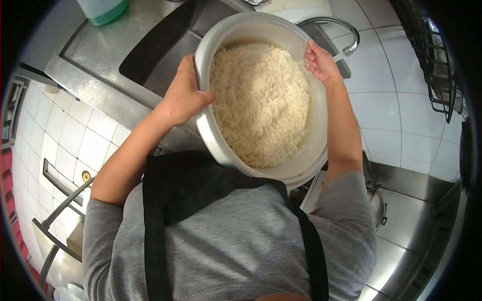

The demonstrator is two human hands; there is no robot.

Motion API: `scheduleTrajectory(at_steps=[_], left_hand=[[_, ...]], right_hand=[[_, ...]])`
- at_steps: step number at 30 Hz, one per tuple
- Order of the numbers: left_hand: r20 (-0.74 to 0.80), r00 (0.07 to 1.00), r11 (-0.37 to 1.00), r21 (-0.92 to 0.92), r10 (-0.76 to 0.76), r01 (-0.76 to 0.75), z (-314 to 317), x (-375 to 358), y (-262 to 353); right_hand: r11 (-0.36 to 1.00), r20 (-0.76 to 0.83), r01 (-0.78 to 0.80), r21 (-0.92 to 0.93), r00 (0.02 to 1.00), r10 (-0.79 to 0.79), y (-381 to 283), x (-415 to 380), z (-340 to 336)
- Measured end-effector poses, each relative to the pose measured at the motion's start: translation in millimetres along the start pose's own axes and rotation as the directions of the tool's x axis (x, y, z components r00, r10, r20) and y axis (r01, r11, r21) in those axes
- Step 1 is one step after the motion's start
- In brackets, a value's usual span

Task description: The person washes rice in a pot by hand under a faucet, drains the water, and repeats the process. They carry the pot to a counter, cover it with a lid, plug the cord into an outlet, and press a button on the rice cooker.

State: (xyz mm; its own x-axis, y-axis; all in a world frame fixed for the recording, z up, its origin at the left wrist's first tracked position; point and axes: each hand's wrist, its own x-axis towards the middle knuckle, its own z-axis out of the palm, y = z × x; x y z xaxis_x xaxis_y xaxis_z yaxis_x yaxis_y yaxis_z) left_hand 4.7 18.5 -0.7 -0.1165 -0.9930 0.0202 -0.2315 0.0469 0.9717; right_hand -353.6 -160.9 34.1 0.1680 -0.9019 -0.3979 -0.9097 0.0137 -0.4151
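Here, we grasp a pale tub by its rim: our left hand hooks its thumb over one side, our right hand clenches the opposite side. The tub, holding white rice, sits before our apron, near the sink in the desk.

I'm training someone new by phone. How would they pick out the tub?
Find the metal counter with the dark sink. Partly hiding that sink, a large, round, whitish tub is held by the left hand and right hand. Unlike the see-through container of green liquid on the counter, it holds pale, rice-like grains.
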Motion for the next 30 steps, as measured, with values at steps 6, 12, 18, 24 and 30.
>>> scheduleTrajectory(at_steps=[6,12,18,24,30], left_hand=[[-0.039,0.996,0.997,0.008,0.082,-0.081,3,0,-3],[0.009,1.000,0.999,-0.039,-0.008,0.009,1,-1,4],[0.014,1.000,1.000,-0.028,-0.007,0.007,0,-3,8],[0.023,1.000,0.998,-0.065,-0.012,0.014,0,-1,2],[-0.015,1.000,1.000,-0.019,0.012,-0.013,2,0,-2]], right_hand=[[0.675,0.084,0.427,-0.601,0.874,-0.478,-66,26,51],[0.535,0.157,0.690,-0.487,0.672,-0.724,-19,60,41],[0.779,-0.063,0.008,-0.626,0.996,-0.061,92,-91,51],[0.915,0.324,-0.402,0.046,0.872,0.367,-7,-197,110],[0.316,0.319,-0.381,0.869,0.919,0.233,-59,-177,172]])
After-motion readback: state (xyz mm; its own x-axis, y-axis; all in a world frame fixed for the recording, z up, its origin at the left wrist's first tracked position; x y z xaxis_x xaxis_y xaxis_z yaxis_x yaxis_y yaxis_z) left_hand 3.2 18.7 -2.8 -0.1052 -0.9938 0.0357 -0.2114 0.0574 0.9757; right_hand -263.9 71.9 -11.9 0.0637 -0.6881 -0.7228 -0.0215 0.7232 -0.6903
